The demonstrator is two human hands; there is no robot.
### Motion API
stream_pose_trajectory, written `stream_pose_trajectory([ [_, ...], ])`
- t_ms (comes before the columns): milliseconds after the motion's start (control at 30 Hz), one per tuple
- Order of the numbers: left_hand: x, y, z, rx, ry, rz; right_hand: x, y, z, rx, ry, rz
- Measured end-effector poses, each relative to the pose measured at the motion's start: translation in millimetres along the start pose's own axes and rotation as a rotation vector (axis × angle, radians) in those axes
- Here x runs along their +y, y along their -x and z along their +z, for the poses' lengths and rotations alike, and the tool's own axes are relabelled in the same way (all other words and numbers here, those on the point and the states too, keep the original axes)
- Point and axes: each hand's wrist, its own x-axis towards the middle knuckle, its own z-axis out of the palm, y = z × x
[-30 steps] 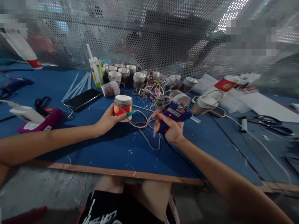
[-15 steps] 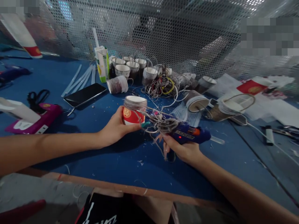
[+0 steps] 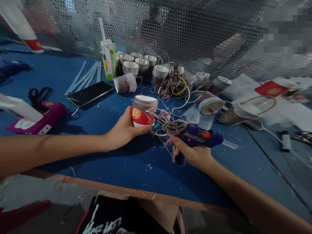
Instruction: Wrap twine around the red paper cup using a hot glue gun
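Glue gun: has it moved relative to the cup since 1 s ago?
Yes. The glue gun has turned; its nozzle now points left, close to the cup, judged against the phone lying on the table.

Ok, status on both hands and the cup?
Left hand grips red paper cup. Right hand holds blue glue gun, nozzle at cup. Tangled string drapes the gun.

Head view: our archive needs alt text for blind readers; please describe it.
A left hand holds a small red-and-white cup while the right hand aims a blue glue gun, tangled in cord, at it over a blue table crowded with cups, a phone and scissors.
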Motion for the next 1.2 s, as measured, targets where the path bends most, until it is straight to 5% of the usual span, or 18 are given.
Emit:
stream_pose_trajectory([
  [1200,-0.4,-1.7,-3.8,0.015,0.008,-0.023,-6.1,-1.9,-0.4,0.074,0.028,-0.063],
])
